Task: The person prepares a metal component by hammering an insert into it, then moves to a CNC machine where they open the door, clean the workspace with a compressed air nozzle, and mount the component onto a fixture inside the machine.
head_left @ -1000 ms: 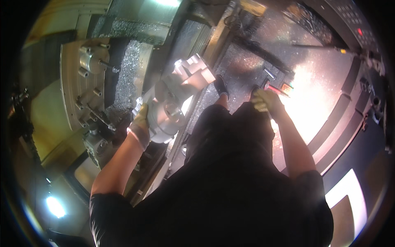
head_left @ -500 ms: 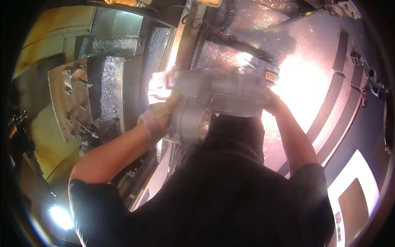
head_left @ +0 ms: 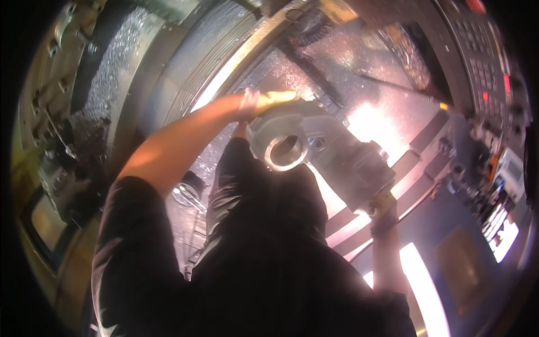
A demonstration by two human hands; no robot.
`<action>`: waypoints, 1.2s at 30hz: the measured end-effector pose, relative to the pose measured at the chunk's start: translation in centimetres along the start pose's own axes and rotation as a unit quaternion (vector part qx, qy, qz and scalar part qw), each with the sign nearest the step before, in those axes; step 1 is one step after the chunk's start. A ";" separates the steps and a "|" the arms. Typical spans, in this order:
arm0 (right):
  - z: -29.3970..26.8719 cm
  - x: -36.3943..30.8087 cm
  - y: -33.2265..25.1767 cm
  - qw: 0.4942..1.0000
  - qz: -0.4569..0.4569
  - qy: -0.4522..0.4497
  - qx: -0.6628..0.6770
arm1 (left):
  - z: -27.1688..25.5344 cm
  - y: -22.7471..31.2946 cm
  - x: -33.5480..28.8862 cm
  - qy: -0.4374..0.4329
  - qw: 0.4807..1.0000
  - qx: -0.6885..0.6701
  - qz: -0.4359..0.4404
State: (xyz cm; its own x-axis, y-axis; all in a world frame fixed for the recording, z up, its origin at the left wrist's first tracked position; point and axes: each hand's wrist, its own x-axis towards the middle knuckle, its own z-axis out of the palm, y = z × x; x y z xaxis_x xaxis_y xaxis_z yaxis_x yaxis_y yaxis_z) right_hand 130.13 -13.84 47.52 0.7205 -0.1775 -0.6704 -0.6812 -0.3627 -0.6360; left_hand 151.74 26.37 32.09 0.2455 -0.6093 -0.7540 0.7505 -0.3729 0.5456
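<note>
Grey metal casting (head_left: 351, 160) hangs raised between your two gloved hands, below and to the left of the control panel (head_left: 477, 62). Your left hand (head_left: 275, 100), well left of that panel, lies along the casting's upper edge, fingers stretched out; whether they grip it, I cannot tell. Your right hand (head_left: 383, 206), below the panel, closes on the casting's other end, fingers partly hidden. A bright ring (head_left: 269, 150) rims its bore. Silvery shavings (head_left: 115, 70) lie far to the panel's left.
</note>
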 end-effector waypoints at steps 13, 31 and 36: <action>19.3 23.5 -1.1 0.980 0.150 0.097 -0.090 | -3.6 -39.7 -24.3 0.528 0.829 0.039 -0.181; 25.0 41.5 5.7 0.987 0.118 0.089 -0.066 | 8.0 -49.2 -36.2 0.534 0.780 -0.160 -0.286; 25.7 43.8 8.9 0.985 0.127 0.107 -0.053 | 7.3 -45.8 -36.1 0.526 0.753 -0.177 -0.355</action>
State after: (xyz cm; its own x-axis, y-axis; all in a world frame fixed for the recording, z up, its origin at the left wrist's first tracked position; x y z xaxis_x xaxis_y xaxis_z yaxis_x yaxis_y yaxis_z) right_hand 152.29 -1.28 2.67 0.5464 -0.4605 -0.6995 -0.8343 -0.3723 -0.4066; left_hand 104.06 60.31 36.96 -0.0846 0.6151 -0.7839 0.9922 -0.0200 -0.1228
